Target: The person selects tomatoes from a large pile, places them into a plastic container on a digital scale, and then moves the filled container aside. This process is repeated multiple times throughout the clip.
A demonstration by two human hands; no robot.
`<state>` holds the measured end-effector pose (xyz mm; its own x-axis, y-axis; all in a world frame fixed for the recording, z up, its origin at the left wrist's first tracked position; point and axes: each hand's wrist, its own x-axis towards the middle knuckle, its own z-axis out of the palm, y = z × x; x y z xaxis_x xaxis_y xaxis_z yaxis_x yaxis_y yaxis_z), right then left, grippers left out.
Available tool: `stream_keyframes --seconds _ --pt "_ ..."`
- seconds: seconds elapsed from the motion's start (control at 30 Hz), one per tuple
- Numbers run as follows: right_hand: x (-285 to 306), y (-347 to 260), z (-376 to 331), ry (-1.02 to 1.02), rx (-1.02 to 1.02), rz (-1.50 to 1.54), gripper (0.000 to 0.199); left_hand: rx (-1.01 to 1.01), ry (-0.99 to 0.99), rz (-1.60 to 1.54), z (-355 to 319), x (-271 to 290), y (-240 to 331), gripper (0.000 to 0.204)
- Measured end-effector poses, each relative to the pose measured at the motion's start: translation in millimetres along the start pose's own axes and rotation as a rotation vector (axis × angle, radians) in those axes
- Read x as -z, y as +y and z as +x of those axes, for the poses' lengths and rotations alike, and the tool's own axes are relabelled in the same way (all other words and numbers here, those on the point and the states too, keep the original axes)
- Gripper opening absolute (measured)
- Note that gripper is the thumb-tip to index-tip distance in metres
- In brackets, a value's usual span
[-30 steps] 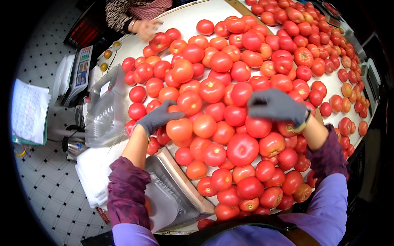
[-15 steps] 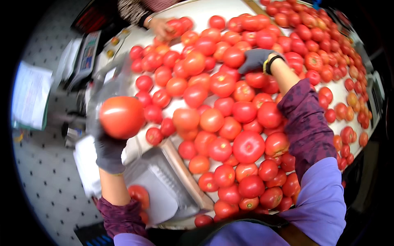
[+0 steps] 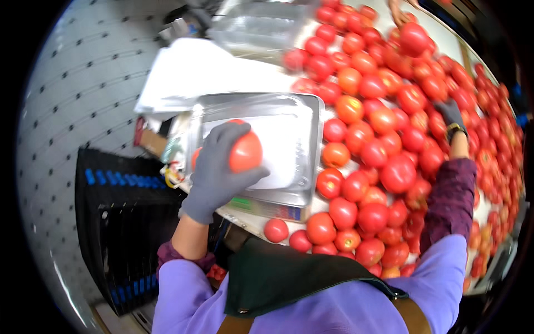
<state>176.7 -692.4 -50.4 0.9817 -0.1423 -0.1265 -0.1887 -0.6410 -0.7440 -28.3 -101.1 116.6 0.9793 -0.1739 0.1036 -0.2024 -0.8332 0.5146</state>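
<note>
Tiled floor (image 3: 61, 128) — left hand (image 3: 217, 171) arched over tray (image 3: 319, 128), fingers (image 3: 227, 133) clasping tomato (image 3: 248, 152) — right hand (image 3: 450, 116) outstretched, fingers' grip unclear

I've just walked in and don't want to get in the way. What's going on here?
Someone is handling tomatoes. Their gloved left hand holds one tomato at a tray; whether it touches the tray I can't tell. Their gloved right hand is in among the others; its grip is hidden. Another person's hand is at the far side.
</note>
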Motion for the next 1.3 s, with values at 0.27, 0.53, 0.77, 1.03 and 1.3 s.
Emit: stream_keyframes --seconds 0.27,0.53,0.77,1.03,1.3 --pt "-1.9 -14.6 -11.9 -0.087 0.109 -0.294 0.049 -0.137 -0.244 0.139 -15.7 -32.5 12.0 0.042" --pt "-6.2 32.3 33.1 -0.076 0.006 -0.121 0.042 0.108 0.251 0.137 -72.6 14.8 -20.7 0.027" --pt "26.7 -24.3 -89.2 0.312 0.196 0.759 0.042 0.231 0.484 0.086 -131.5 39.5 -60.9 0.025" --pt "-128.4 -258.9 -202.2 -0.143 0.503 0.618 0.053 0.171 0.595 -0.145 -127.1 44.6 -103.5 0.024" --pt "-251.6 -333.6 -250.2 -0.005 0.717 -0.455 0.050 0.200 0.490 -0.381 -84.0 45.3 -158.0 0.028"
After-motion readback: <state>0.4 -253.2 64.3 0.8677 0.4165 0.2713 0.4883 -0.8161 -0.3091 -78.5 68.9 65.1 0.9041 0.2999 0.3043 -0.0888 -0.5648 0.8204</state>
